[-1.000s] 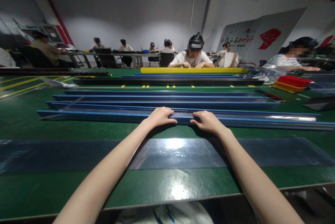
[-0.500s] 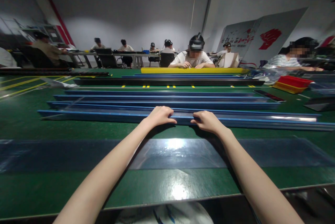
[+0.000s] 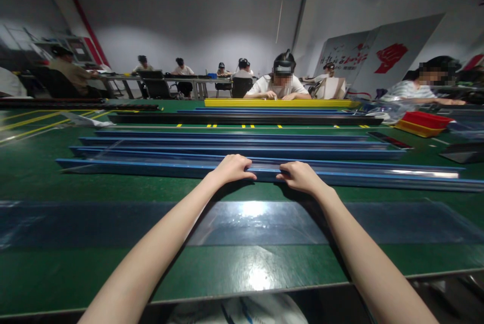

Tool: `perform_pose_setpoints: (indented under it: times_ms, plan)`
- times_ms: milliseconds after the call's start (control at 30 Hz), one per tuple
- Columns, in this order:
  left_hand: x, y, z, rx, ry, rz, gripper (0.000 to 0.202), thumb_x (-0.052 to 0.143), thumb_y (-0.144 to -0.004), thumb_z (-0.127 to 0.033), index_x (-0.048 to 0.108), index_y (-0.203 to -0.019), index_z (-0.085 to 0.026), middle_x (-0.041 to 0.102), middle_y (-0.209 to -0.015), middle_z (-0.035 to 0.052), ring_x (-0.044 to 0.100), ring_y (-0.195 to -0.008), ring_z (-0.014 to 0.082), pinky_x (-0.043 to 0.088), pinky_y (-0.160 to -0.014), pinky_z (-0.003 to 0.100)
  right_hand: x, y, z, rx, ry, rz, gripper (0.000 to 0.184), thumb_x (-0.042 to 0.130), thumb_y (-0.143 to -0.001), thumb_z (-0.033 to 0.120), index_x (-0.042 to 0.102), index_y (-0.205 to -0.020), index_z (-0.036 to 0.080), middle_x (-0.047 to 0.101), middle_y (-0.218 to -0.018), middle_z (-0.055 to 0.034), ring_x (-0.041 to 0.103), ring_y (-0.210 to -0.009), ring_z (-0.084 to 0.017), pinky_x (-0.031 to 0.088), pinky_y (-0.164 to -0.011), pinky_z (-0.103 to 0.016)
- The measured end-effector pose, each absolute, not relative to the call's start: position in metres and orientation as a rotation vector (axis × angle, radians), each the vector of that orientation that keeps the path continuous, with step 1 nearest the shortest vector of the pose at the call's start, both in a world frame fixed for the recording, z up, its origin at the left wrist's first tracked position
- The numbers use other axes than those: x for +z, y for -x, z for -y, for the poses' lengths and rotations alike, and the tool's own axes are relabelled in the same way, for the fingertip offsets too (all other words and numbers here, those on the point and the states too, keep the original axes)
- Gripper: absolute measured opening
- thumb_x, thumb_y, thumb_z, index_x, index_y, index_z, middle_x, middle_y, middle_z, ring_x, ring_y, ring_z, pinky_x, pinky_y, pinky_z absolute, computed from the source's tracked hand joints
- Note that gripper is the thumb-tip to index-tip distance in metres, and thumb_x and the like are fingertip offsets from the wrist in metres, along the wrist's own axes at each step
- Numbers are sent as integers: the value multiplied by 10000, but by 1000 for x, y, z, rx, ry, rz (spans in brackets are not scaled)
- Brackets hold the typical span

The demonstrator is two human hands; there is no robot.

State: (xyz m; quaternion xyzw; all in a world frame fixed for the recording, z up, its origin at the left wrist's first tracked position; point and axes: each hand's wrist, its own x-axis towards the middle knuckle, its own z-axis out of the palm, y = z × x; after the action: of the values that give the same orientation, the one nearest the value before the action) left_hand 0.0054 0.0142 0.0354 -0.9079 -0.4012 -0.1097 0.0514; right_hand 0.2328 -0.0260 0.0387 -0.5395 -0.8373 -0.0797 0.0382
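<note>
Both of my hands grip the near wall of a long blue channel-shaped strip (image 3: 151, 168) that lies across the green table. My left hand (image 3: 233, 168) has its fingers over the wall and its thumb on the near face. A short way to the right, my right hand (image 3: 300, 174) pinches the same wall, thumb toward me. Between the hands a bare stretch of the strip shows. Closer to me, a flat clear plastic sheet (image 3: 260, 225) lies under my forearms. Just beyond the gripped strip rests another blue channel (image 3: 340, 153).
The green table (image 3: 212, 273) ends close to my body. Farther off lie a black strip (image 3: 242, 118) and a yellow strip (image 3: 280, 103), with a person (image 3: 280, 82) behind it. A red bin (image 3: 425, 123) and a phone-like dark object (image 3: 389, 140) are at right.
The view has shifted very slightly. My hands keep the same hold on the blue strip, and nothing on the table has visibly moved.
</note>
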Motion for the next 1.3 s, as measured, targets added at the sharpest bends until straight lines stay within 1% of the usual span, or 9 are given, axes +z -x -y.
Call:
perform_pose_setpoints:
  times_ms: [167, 300, 433, 633, 833, 1300]
  plan:
    - [35, -5, -15, -350, 2762, 1242, 386, 574, -715, -566, 600, -680, -182, 644, -702, 39, 579, -678, 192, 296, -538, 236, 39, -232, 27, -237, 1661, 2565, 219, 453, -828, 340, 600, -744, 200, 678, -810, -71, 615, -743, -197, 290, -562, -249]
    - [33, -5, -15, -359, 2782, 1252, 379, 567, -723, -559, 598, -684, -184, 640, -701, 32, 578, -674, 187, 304, -539, 234, 40, -231, 27, -223, 1688, 2556, 227, 451, -830, 351, 601, -752, 200, 678, -815, -71, 611, -738, -190, 291, -566, -245]
    - [30, -4, -17, -357, 2792, 1244, 379, 541, -741, -565, 583, -726, -189, 644, -744, 21, 579, -688, 179, 304, -532, 226, 39, -230, 28, -247, 1668, 2559, 247, 437, -836, 371, 598, -777, 193, 676, -836, -73, 611, -758, -196, 298, -580, -246]
    - [27, -4, -17, -331, 2792, 1149, 368, 492, -789, -544, 576, -772, -186, 643, -820, 23, 584, -740, 177, 328, -559, 226, 38, -230, 28, -261, 1634, 2564, 257, 430, -838, 380, 599, -821, 188, 674, -878, -78, 610, -796, -204, 318, -606, -249]
    - [29, -4, -16, -302, 2801, 1138, 366, 473, -805, -539, 575, -796, -187, 640, -843, 19, 587, -769, 174, 332, -567, 224, 39, -230, 29, -258, 1636, 2564, 261, 428, -837, 381, 604, -840, 188, 673, -892, -79, 608, -814, -206, 332, -619, -251]
    - [29, -4, -14, -354, 2783, 1228, 365, 526, -756, -559, 532, -775, -194, 631, -816, 3, 577, -730, 170, 298, -529, 224, 39, -229, 29, -258, 1642, 2560, 259, 436, -834, 381, 606, -833, 185, 675, -894, -78, 608, -819, -204, 342, -627, -249]
